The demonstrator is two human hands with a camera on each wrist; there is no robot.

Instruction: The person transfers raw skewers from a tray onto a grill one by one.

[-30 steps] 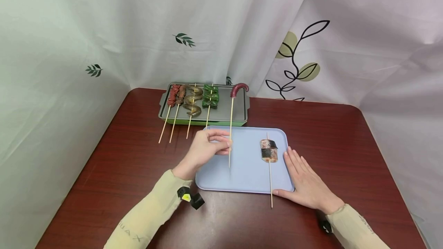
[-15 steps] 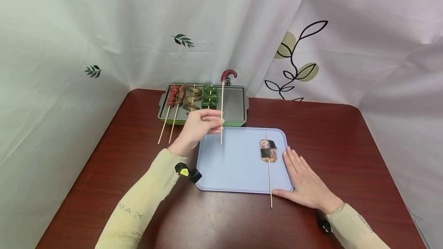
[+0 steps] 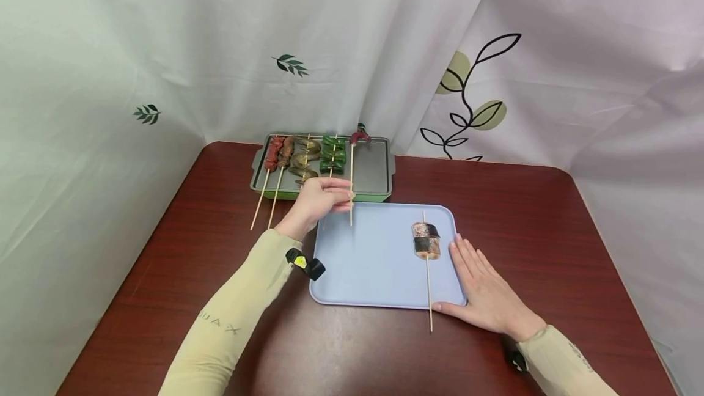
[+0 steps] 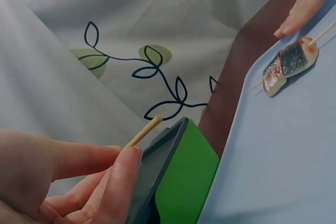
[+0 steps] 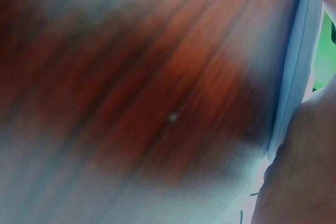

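My left hand (image 3: 321, 199) pinches the stick of a skewer with a curled dark-red octopus tentacle (image 3: 360, 137) at its tip. The tentacle overlaps the far part of the grey grill pan (image 3: 376, 167), to the right of a green pepper skewer (image 3: 333, 154). In the left wrist view, thumb and finger grip the wooden stick (image 4: 144, 131) near its end. My right hand (image 3: 486, 289) rests with straight fingers along the right edge of the light-blue tray (image 3: 368, 261). On that tray lies a skewer of pale pieces banded in black (image 3: 426, 241), its stick passing over the near edge.
Left of the peppers, the pan holds a red meat skewer (image 3: 274, 153), a brown meat skewer (image 3: 286, 151) and a skewer of curved brownish pieces (image 3: 305, 157). Several sticks overhang the pan's near edge. White curtains (image 3: 231, 47) stand behind the dark-red table (image 3: 181, 249).
My left hand has carried the tentacle skewer from over the blue tray away and left to the pan, and the tentacle has come down over it. My right hand has stayed put.
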